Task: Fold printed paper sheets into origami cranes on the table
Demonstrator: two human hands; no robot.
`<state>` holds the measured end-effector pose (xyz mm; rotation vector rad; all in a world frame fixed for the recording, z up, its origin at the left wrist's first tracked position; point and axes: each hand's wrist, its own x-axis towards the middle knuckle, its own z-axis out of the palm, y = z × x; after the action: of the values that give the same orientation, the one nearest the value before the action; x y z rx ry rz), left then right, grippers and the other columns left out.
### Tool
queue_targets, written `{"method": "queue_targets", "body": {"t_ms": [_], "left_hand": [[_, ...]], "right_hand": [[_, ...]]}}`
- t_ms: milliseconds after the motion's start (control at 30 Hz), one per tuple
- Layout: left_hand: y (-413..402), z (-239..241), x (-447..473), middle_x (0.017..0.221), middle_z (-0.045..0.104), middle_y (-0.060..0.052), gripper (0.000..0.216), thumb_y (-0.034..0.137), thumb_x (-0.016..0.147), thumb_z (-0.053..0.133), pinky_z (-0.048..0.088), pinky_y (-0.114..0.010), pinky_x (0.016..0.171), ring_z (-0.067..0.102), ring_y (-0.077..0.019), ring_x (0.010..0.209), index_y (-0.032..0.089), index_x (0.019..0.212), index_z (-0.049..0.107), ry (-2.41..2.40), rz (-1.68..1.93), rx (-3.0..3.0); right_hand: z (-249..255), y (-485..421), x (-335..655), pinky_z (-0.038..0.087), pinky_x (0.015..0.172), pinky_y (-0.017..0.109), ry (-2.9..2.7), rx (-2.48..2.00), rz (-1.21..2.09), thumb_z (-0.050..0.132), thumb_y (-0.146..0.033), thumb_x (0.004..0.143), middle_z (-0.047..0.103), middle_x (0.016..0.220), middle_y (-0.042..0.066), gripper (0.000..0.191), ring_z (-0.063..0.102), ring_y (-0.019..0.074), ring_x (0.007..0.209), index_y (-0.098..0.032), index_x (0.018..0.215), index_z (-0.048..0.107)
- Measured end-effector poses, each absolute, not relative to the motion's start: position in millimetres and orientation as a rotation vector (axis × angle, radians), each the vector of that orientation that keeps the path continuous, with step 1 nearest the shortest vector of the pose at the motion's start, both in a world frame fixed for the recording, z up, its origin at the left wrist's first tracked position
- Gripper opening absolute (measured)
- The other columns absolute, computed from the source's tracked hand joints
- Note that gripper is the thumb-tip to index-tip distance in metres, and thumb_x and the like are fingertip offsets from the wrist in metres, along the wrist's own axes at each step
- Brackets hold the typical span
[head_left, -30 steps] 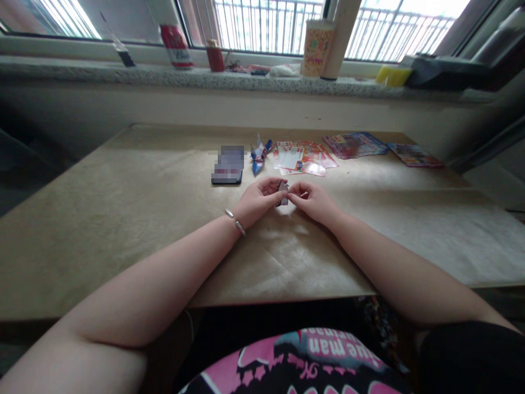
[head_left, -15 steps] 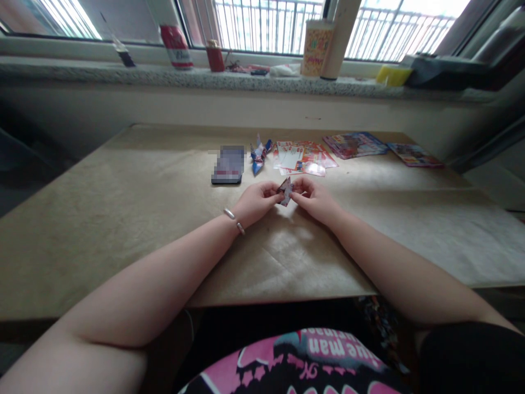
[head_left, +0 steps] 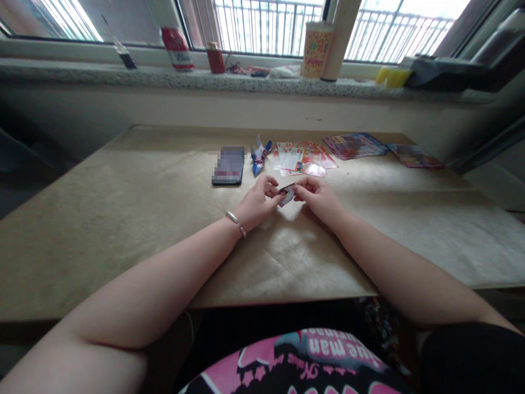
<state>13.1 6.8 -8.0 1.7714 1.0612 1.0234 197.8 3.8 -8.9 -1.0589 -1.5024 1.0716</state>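
Observation:
Between my two hands, just above the table, is a small folded piece of printed paper (head_left: pixel 287 196), whitish with dark and reddish parts. My left hand (head_left: pixel 263 198) pinches its left edge between thumb and fingers. On the opposite side, my right hand (head_left: pixel 315 195) grips the upper right edge with thumb and index finger. The finer folds are too small to make out. Beyond my left hand lies a folded paper figure (head_left: pixel 260 156) in blue, white and red with pointed ends.
A dark, blurred-out phone-like slab (head_left: pixel 228 166) lies left of the paper figure. Red and white printed sheets (head_left: pixel 305 156) are spread behind my hands. Colourful booklets (head_left: pixel 355 145) lie at the back right. Cups and a red can (head_left: pixel 176 48) stand on the windowsill (head_left: pixel 246 83).
The folded paper has turned from standing pointed upright to lying more slanted and flat. My right fingers have shifted onto its upper edge, and my left fingers have lifted and loosened slightly.

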Motion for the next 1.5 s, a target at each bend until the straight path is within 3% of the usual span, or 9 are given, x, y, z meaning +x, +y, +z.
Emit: {"method": "queue_targets", "body": {"t_ms": [300, 433, 600, 733, 933, 1067, 1267, 1400, 1500], "left_hand": [[11.1, -7.9, 10.6, 0.075, 0.059, 0.002, 0.018, 0.025, 0.08, 0.066, 0.042, -0.02, 0.055, 0.058, -0.0099, 0.063, 0.018, 0.086, 0.051, 1.064, 1.111, 1.792], [12.1, -9.4, 9.7, 0.058, 0.054, 0.005, 0.02, 0.029, 0.08, 0.067, 0.03, -0.018, 0.045, 0.051, -0.0084, 0.049, 0.018, 0.086, 0.051, 1.039, 1.048, 1.679], [10.6, -6.7, 10.0, 0.054, 0.053, 0.006, 0.02, 0.028, 0.079, 0.068, 0.025, -0.018, 0.042, 0.044, -0.0063, 0.043, 0.017, 0.087, 0.053, 1.046, 1.035, 1.64], [10.2, -5.9, 11.0, 0.065, 0.057, 0.003, 0.016, 0.026, 0.08, 0.066, 0.034, -0.019, 0.047, 0.05, -0.0075, 0.051, 0.016, 0.087, 0.055, 1.005, 1.044, 1.666], [10.1, -7.9, 10.4, 0.084, 0.064, -0.005, 0.021, 0.033, 0.087, 0.059, 0.048, -0.025, 0.065, 0.061, -0.0137, 0.071, 0.014, 0.096, 0.06, 0.942, 1.042, 1.813], [9.6, -7.0, 9.8, 0.091, 0.061, -0.005, 0.019, 0.031, 0.086, 0.06, 0.049, -0.026, 0.067, 0.059, -0.0129, 0.072, 0.015, 0.097, 0.063, 1.025, 1.041, 1.992], [8.4, -11.2, 13.7, 0.075, 0.057, 0.002, 0.02, 0.023, 0.08, 0.064, 0.045, -0.022, 0.059, 0.055, -0.0101, 0.063, 0.018, 0.097, 0.055, 1.04, 1.077, 1.867], [6.7, -11.1, 15.3, 0.082, 0.063, -0.001, 0.016, 0.026, 0.081, 0.065, 0.05, -0.025, 0.069, 0.062, -0.0131, 0.075, 0.017, 0.09, 0.056, 1.012, 1.067, 1.82], [6.4, -9.2, 14.3, 0.092, 0.066, -0.005, 0.019, 0.032, 0.082, 0.064, 0.051, -0.029, 0.078, 0.064, -0.017, 0.087, 0.016, 0.092, 0.061, 1.027, 1.044, 1.841]], "right_hand": [[-3.1, -1.7, 195.7, 0.048, 0.059, 0.025, -1.407, -1.061, 1.186, 0.072, -0.053, 0.069, 0.069, 0.072, 0.001, 0.037, 0.067, 0.0145, 0.067, -0.021, 0.075, 0.054], [-2.0, -3.4, 196.2, 0.049, 0.061, 0.025, -1.413, -1.025, 1.252, 0.069, -0.061, 0.071, 0.07, 0.075, 0.001, 0.043, 0.068, 0.0143, 0.069, -0.021, 0.079, 0.057], [-4.0, -2.2, 195.9, 0.049, 0.061, 0.025, -1.462, -1.006, 1.238, 0.068, -0.068, 0.07, 0.07, 0.074, 0.001, 0.048, 0.068, 0.0146, 0.07, -0.021, 0.079, 0.058], [-4.3, -2.1, 193.5, 0.051, 0.062, 0.027, -1.556, -1.012, 1.191, 0.066, -0.067, 0.072, 0.071, 0.074, 0.002, 0.047, 0.069, 0.0151, 0.069, -0.022, 0.082, 0.058], [-4.6, -3.4, 190.7, 0.052, 0.062, 0.027, -1.576, -1.048, 1.122, 0.069, -0.053, 0.074, 0.071, 0.078, 0.002, 0.035, 0.069, 0.0148, 0.07, -0.022, 0.081, 0.054], [-6.7, -4.7, 189.6, 0.051, 0.057, 0.025, -1.545, -1.11, 1.106, 0.07, -0.046, 0.074, 0.068, 0.072, 0.001, 0.03, 0.067, 0.0147, 0.067, -0.021, 0.081, 0.054], [-9.2, -6.7, 189.4, 0.053, 0.061, 0.028, -1.643, -1.173, 0.887, 0.062, -0.043, 0.081, 0.068, 0.074, 0.002, 0.023, 0.064, 0.0144, 0.066, -0.021, 0.08, 0.058], [-6.5, -8.9, 191.3, 0.052, 0.063, 0.03, -1.723, -1.233, 0.616, 0.062, -0.037, 0.082, 0.067, 0.071, 0.001, 0.017, 0.063, 0.0155, 0.065, -0.021, 0.075, 0.06], [-3.3, -11.5, 190.5, 0.055, 0.075, 0.034, -1.762, -1.182, 0.537, 0.06, -0.032, 0.083, 0.073, 0.083, 0.003, 0.012, 0.067, 0.0184, 0.077, -0.023, 0.078, 0.065]]}}
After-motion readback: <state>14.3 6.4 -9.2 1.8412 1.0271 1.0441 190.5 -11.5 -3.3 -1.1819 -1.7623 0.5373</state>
